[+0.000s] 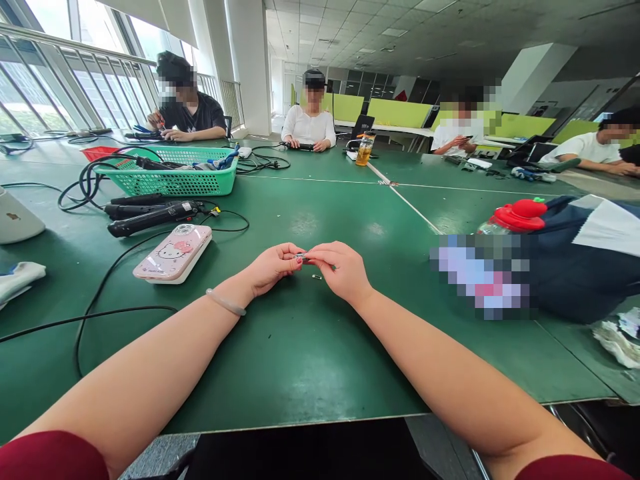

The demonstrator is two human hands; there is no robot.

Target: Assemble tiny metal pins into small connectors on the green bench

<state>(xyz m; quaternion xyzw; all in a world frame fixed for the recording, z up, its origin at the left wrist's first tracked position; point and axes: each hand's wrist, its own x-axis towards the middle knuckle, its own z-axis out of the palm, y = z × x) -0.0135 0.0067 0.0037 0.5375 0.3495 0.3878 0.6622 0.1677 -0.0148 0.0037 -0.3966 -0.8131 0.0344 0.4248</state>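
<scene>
Over the green table, my left hand and my right hand meet fingertip to fingertip. Both are closed in a pinch on a small shiny metal piece; most of it is hidden by the fingers, and its kind is too small to tell. Just below the fingertips, a tiny metal piece with a narrow, elongated outline lies on the tabletop, apart from both hands. A pale bangle circles my left wrist.
To the left lie a pink phone-shaped case, black curling-iron-like tools with cables, and a green basket of tools. A dark bag and red-lidded bottle stand at right. Several people sit across the table.
</scene>
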